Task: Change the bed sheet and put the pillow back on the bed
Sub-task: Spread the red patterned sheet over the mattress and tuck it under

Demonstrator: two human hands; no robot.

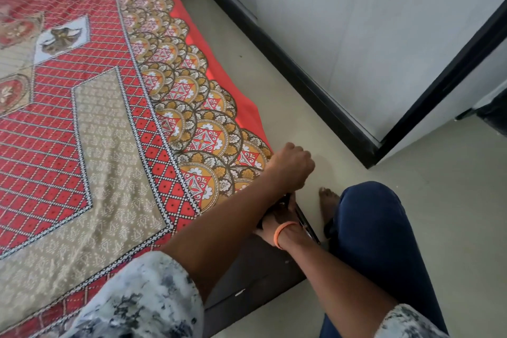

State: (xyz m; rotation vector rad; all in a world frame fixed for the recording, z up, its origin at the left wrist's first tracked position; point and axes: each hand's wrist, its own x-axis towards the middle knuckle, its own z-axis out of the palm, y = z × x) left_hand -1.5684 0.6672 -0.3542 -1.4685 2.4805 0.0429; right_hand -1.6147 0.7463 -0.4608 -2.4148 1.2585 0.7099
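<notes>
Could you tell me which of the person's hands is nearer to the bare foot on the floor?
Right. The right hand, with the orange wristband, reaches under the bed edge just left of the bare foot. The left hand is fisted on the bed sheet hem, farther up.

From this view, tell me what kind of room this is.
Most likely a bedroom: a bed spread with a red patterned sheet, a tiled floor beside it, and a tall white cupboard edged in black along the wall.
</notes>
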